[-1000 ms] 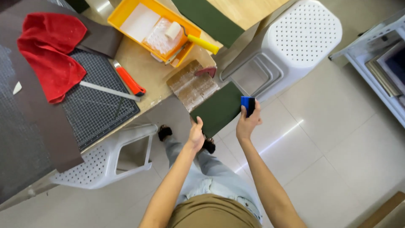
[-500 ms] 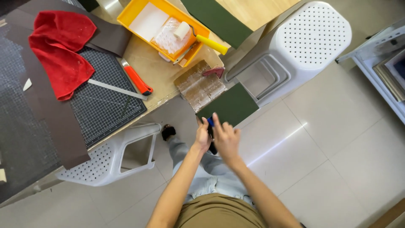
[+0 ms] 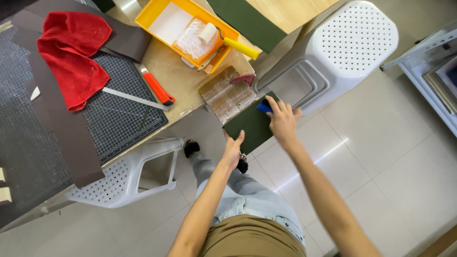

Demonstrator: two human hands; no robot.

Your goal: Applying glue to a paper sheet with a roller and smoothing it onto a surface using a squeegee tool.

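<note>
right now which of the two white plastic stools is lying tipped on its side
The white stool under the table edge, left of the person's legs, lies tipped over, its perforated seat facing sideways. The other stool, beside the right hand, stands upright.

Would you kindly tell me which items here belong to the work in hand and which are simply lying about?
In hand:
- dark green sheet, steadied at its edge by the left hand
- blue tool, pressed on the sheet under the right hand

Lying about:
- yellow paint tray with roller
- red cloth
- red-handled knife
- metal ruler
- white stool
</note>
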